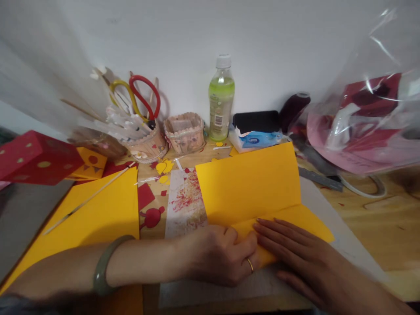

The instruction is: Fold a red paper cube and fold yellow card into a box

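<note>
A yellow sheet of paper (251, 181) with a crease across it lies before me; its far panel stands raised at a slant, while its near part is down on a white board (188, 286). My left hand (226, 256), with a ring and a green bangle, has its fingers curled closed at the paper's near part. What its fingertips pinch is partly hidden. Beside it my right hand (298, 249) rests flat on the near part, fingers stretched out and holding nothing.
Another yellow sheet (108, 214) with a thin stick (95, 194) on it lies left. Red and yellow paper scraps (152, 216) are scattered between. Behind stand a basket with scissors (144, 100), a small basket (185, 133), a bottle (222, 103) and a wipes pack (256, 140); a ruler (320, 178) lies right.
</note>
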